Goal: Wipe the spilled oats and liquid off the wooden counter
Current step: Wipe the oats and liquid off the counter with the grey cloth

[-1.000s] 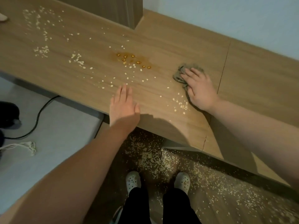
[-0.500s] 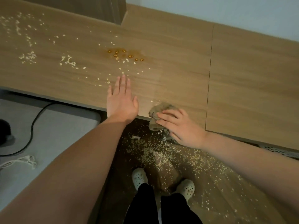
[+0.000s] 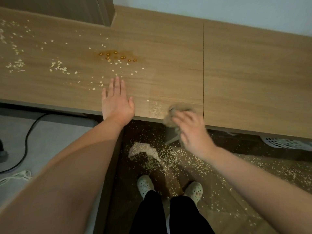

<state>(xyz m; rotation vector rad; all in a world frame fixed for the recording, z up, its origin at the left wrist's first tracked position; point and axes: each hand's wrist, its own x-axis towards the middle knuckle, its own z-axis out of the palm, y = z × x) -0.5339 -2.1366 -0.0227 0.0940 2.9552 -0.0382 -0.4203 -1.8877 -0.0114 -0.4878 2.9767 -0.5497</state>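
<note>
Pale oats (image 3: 59, 69) lie scattered over the left half of the wooden counter (image 3: 168, 65). A brown liquid stain with soaked oats (image 3: 118, 56) sits mid-counter. My left hand (image 3: 116, 100) lies flat, fingers straight, on the counter near its front edge, just below the stain. My right hand (image 3: 192, 132) is blurred at the counter's front edge and holds a grey-brown cloth (image 3: 175, 114), which hangs partly over the edge. A damp streak (image 3: 155, 108) shows left of the cloth.
Many oats and a small heap (image 3: 143, 149) cover the floor below the edge, around my two white clogs (image 3: 145, 184). A black cable (image 3: 27, 137) and a white cord (image 3: 16, 176) lie on the grey floor at left. A perforated basket (image 3: 287, 143) sits under the counter at right.
My right hand dragged the cloth from mid-counter toward me to the front edge, pushing oats off onto the floor. My left hand stayed flat in place.
</note>
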